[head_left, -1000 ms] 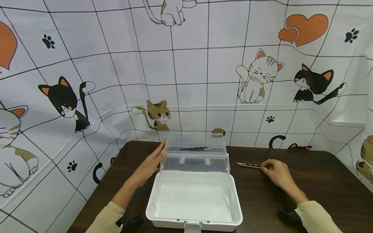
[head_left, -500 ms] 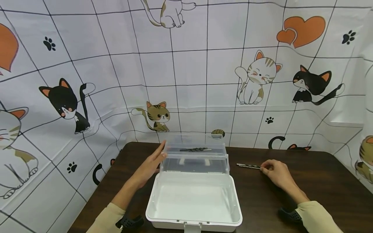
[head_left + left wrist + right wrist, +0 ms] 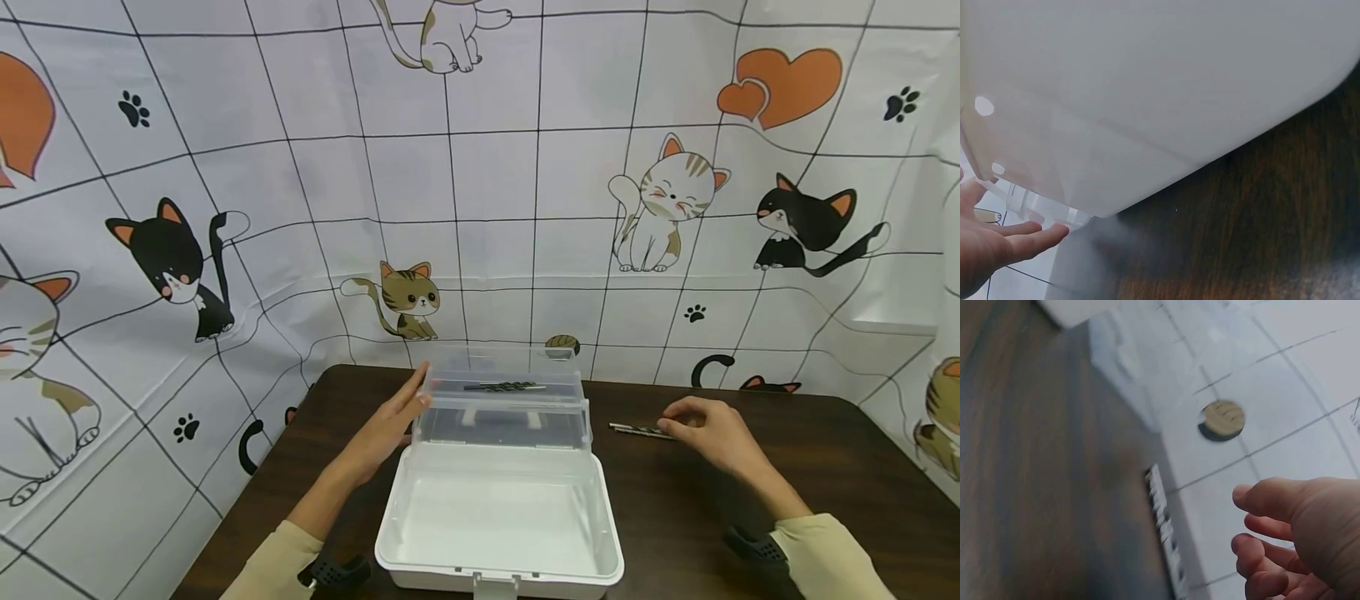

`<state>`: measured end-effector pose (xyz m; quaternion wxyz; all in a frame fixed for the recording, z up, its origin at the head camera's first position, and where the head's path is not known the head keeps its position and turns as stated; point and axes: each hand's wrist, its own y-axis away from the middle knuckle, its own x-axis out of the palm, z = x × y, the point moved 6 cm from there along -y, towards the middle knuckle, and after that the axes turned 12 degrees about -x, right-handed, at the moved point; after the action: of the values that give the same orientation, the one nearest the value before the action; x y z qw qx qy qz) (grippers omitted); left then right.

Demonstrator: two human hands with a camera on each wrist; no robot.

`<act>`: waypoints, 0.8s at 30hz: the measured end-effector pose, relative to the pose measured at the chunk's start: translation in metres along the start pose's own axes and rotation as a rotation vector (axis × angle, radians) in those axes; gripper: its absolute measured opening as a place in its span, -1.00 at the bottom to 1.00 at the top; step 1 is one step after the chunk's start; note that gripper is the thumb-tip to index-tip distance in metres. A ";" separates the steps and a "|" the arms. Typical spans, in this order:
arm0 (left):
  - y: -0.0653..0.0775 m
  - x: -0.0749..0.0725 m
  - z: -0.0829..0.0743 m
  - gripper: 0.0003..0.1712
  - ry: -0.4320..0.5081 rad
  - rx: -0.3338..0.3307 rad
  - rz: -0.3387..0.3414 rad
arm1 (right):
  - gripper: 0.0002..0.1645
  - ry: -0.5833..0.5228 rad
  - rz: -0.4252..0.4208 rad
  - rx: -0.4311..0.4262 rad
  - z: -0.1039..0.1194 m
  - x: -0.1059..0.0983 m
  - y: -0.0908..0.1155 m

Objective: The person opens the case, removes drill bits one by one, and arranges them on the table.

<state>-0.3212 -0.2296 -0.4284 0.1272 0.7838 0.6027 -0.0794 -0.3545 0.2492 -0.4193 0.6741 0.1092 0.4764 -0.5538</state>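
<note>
A white box (image 3: 386, 533) stands on the table, its clear lid (image 3: 502, 421) tipped back. My left hand (image 3: 386, 425) touches the lid's left side with fairly straight fingers; the left wrist view shows that hand (image 3: 1004, 247) beside the clear plastic. To the right of the box lies a silver drill bit (image 3: 636, 430), possibly more than one. My right hand (image 3: 708, 429) hovers by its right end, thumb and fingers loosely bent. In the right wrist view the fluted drill bit (image 3: 1166, 531) lies apart from the right hand (image 3: 1297, 537). Dark drill bits (image 3: 504, 387) show at the lid.
The dark wooden table (image 3: 810, 467) ends at a back edge close to a white cloth (image 3: 495, 175) printed with cats, hearts and grid lines. A latch (image 3: 495, 583) hangs at the box's front. Whether the dark bits lie in or behind the lid, I cannot tell.
My right hand has let go of the silver drill bit and lifted slightly, its fingers parting. The bit stays on the table. My left hand keeps its place at the lid.
</note>
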 end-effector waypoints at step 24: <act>0.001 -0.002 0.001 -0.29 0.018 -0.012 0.004 | -0.74 -0.032 0.258 -0.350 0.150 0.029 -0.103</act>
<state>-0.3212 -0.2323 -0.4285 0.1264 0.7848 0.6029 -0.0685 -0.3661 0.0921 -0.3241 0.7554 0.0417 0.5367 -0.3735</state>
